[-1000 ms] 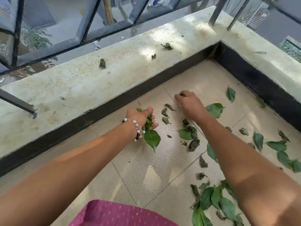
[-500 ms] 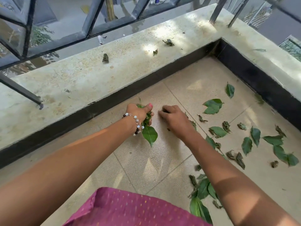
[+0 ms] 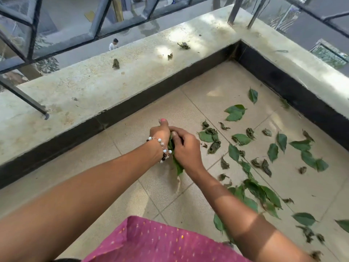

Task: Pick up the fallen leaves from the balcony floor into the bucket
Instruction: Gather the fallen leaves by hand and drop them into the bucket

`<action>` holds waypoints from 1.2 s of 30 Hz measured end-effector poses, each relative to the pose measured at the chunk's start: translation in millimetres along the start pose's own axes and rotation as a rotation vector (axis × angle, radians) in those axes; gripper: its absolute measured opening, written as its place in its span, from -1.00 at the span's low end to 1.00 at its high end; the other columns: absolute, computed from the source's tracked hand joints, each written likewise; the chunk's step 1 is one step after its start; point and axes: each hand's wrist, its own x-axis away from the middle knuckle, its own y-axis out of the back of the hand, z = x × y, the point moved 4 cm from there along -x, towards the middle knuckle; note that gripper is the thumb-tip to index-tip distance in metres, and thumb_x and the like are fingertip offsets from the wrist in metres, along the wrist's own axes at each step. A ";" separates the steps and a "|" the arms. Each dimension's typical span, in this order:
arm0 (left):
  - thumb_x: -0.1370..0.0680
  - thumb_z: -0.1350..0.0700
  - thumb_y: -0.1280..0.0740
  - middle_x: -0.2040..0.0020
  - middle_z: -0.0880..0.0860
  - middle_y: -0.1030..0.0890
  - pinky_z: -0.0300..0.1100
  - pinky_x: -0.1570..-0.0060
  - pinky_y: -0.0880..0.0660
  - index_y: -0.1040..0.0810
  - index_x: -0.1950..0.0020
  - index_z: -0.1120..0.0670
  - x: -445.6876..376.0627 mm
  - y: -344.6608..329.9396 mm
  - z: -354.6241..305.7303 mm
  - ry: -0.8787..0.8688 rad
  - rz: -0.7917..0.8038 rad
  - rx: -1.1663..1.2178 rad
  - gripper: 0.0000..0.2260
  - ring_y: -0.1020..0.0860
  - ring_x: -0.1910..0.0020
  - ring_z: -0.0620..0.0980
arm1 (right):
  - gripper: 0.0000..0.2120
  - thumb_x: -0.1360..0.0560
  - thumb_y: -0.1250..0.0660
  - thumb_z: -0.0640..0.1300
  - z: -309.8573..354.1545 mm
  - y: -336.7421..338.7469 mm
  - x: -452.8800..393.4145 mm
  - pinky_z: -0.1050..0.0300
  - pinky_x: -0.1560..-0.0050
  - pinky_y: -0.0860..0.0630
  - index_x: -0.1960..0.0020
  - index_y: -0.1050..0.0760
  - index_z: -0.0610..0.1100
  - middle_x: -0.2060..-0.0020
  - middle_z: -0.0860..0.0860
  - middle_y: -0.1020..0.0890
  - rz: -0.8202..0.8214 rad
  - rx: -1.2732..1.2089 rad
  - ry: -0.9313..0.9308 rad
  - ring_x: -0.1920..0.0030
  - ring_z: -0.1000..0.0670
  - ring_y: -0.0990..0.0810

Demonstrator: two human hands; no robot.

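Starting from the left hand as the anchor: it sat over the tiled floor just in front of the dark base of the ledge, thumb up, fingers wrapped around a small bunch of green leaves with one big leaf hanging out the bottom. A beaded bracelet was on that wrist. Right up against it, on its right side, the right hand had its fingers curled in toward the bunch, looking like it was tucking more in; whether it was actually pinching a leaf I couldn't tell.

Further right of the left hand, loose leaves were scattered all over the floor, flat green ones mixed with curled dry ones. A few dry scraps sat on the ledge beyond the hand too. No bucket was in view.

My guess on handling: these weigh nothing, the fresh ones are floppy and lie flat, so you'd nip an edge or stem. The dry ones would crumble if squeezed, and a stuffed fist probably drops some.
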 end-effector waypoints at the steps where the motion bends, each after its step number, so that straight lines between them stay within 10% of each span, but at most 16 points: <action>1: -0.61 -0.16 -0.18 0.23 0.08 -0.57 -0.13 0.05 -0.52 -0.50 0.11 0.17 2.4 -2.6 1.1 0.028 0.016 0.028 -0.61 -0.57 0.21 0.05 | -0.72 -0.61 -0.16 -0.23 -0.1 0.6 3.6 0.06 -0.06 -0.52 -0.24 -0.54 -0.11 0.01 -0.04 -0.68 0.034 0.048 0.028 0.02 0.00 -0.62; 6: -0.47 -0.20 -0.41 0.10 0.15 -0.67 0.00 0.01 -0.61 -0.56 -0.11 0.24 7.1 -11.3 2.8 -0.014 0.092 -0.040 -0.49 -0.66 0.13 0.14 | -0.74 -0.66 -0.08 -0.17 -1.7 24.2 -0.5 -0.15 -0.04 -0.50 -0.33 -0.27 -0.03 0.06 0.05 -0.60 0.155 0.061 0.105 0.26 0.15 -0.54; 10: -0.45 0.02 -0.51 0.31 0.18 -0.64 -0.14 0.43 -0.55 -0.57 -0.04 0.31 15.7 -20.8 1.4 -0.008 0.202 0.019 -0.62 -0.52 0.55 0.05 | -0.73 -0.62 -0.19 -0.14 -27.0 68.5 -48.6 -0.14 -0.28 -0.45 -0.31 -0.43 -0.11 -0.17 -0.06 -0.59 -0.002 0.261 -0.028 -0.10 0.00 -0.56; 17: -0.48 0.12 -0.49 0.32 0.17 -0.59 -0.25 0.56 -0.44 -0.55 -0.03 0.27 12.7 -12.6 3.8 0.036 0.208 0.021 -0.73 -0.42 0.63 -0.01 | -0.15 -0.49 -0.41 -0.05 -72.6 85.7 -66.4 -0.22 -0.47 -0.14 -0.58 0.07 0.08 -0.57 -0.04 0.11 0.763 1.085 0.023 -0.51 -0.24 0.04; 21: -0.48 0.12 -0.49 0.31 0.17 -0.59 -0.24 0.55 -0.45 -0.55 -0.10 0.30 11.4 -12.5 7.7 0.044 0.218 0.005 -0.67 -0.42 0.61 0.00 | -0.43 -0.54 -0.31 -0.22 -62.6 78.2 -45.6 0.01 -0.27 -0.37 -0.51 -0.25 -0.05 -0.45 -0.13 -0.32 0.532 1.143 0.293 -0.33 -0.18 -0.34; 24: -0.48 0.12 -0.49 0.32 0.17 -0.59 -0.24 0.56 -0.45 -0.52 -0.15 0.31 11.7 -11.3 9.6 0.041 0.214 -0.011 -0.63 -0.42 0.63 -0.01 | -0.62 -0.59 -0.16 -0.29 -60.4 75.1 -23.2 0.04 0.08 -0.42 -0.39 -0.43 -0.15 -0.13 -0.09 -0.55 0.414 1.094 0.420 -0.08 -0.12 -0.44; 28: -0.48 0.10 -0.48 0.31 0.18 -0.59 -0.24 0.57 -0.45 -0.52 -0.13 0.29 12.9 -10.9 12.9 0.038 0.241 -0.013 -0.65 -0.42 0.61 0.01 | -0.74 -0.51 -0.29 -0.33 -69.2 75.4 -14.2 0.02 0.05 -0.51 -0.15 -0.63 -0.19 0.03 -0.06 -0.66 0.249 0.945 0.351 0.00 -0.08 -0.51; 33: -0.48 -0.01 -0.47 0.27 0.23 -0.65 -0.20 0.51 -0.51 -0.57 -0.03 0.29 19.6 -10.3 17.7 0.021 0.320 -0.044 -0.63 -0.49 0.54 0.04 | -0.82 -0.41 -0.47 -0.31 -49.8 90.2 -16.5 0.04 -0.12 -0.58 0.00 -0.66 -0.18 0.09 -0.06 -0.71 -0.053 -0.208 -0.253 0.06 -0.02 -0.68; 36: -0.48 -0.18 -0.40 0.30 0.22 -0.64 -0.15 0.48 -0.56 -0.58 0.01 0.28 30.7 -16.7 13.7 0.012 0.372 0.016 -0.52 -0.53 0.53 0.05 | -0.85 -0.41 -0.46 -0.34 -18.4 67.4 -11.3 0.14 -0.01 -0.61 0.04 -0.60 -0.20 0.16 -0.07 -0.69 -0.033 -0.252 -0.175 0.13 0.00 -0.69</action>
